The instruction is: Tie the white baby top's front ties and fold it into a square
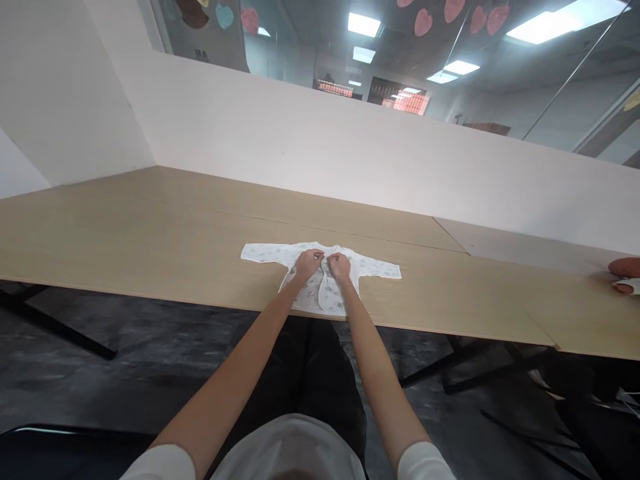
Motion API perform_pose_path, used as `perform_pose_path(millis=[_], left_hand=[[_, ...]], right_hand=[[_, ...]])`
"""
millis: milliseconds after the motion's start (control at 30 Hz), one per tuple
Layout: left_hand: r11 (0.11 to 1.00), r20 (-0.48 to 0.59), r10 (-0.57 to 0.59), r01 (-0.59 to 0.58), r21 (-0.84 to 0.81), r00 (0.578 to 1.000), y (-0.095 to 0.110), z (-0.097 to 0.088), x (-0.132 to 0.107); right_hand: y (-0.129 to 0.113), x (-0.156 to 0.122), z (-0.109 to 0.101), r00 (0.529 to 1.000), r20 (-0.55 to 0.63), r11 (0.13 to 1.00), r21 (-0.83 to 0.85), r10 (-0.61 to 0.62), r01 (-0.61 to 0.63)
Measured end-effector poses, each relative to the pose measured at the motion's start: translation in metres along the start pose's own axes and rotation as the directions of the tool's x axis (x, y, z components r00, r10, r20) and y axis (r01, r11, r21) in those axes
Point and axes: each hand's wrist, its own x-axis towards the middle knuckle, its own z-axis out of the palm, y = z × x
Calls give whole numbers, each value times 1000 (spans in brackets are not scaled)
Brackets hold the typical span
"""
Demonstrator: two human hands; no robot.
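Observation:
A small white baby shirt (313, 297) with a faint print lies on the wooden table (165, 233), its sleeves spread to both sides and its hem by the front edge. Just below the neckline, my left hand (309, 262) pinches the fabric at the front opening. Close beside it, my right hand (339, 265) has its fingers closed on the other side of the opening. A curved front edge of the shirt runs down between my forearms. Any fastener under my fingertips is too small to make out.
A white wall with a window (400, 73) rises behind the table. At the far right edge sits a reddish-brown round object (624, 267) with something white beside it. Black table legs (55, 323) and a dark chair (75, 453) are below.

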Motion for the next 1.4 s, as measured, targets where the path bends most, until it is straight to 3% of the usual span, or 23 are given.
perform_pose_path(millis=[167, 233, 333, 433, 567, 667, 800, 967, 1100, 1233, 1400], left_hand=[[996, -75, -73, 76, 46, 995, 4, -3, 1], [996, -33, -60, 62, 70, 998, 4, -7, 0], [983, 91, 54, -69, 171, 994, 2, -14, -5], [950, 161, 147, -184, 252, 976, 0, -20, -12], [941, 199, 178, -226, 253, 964, 2, -23, -21], [943, 187, 163, -208, 258, 969, 7, -22, -24], [947, 170, 163, -203, 249, 972, 8, -18, -26], [972, 149, 186, -204, 118, 971, 2, -18, -27], [986, 129, 164, -167, 16, 978, -1, -18, -27], [987, 134, 159, -160, 1, 978, -4, -16, -25], [982, 142, 185, -187, 4, 972, -5, -15, -24]], right_hand=[[-5, -4, 3, 999, -14, 983, -183, -30, 27], [-7, -4, 1, 999, 9, 974, -223, -46, 47], [-7, -4, -5, 992, 80, 972, -207, -98, 112], [-3, -4, -11, 971, 177, 975, -121, -164, 187], [3, -5, -14, 944, 245, 974, 100, -222, 203], [6, -6, -12, 952, 222, 960, 233, -211, 158], [11, -8, -6, 978, 153, 963, 248, -142, 101], [18, -13, -5, 989, 74, 945, 310, -128, 99], [17, -18, -13, 986, 93, 896, 436, -139, 86], [14, -20, -16, 988, 130, 802, 597, -81, -13], [12, -22, -14, 995, 94, 755, 655, -47, -26]])
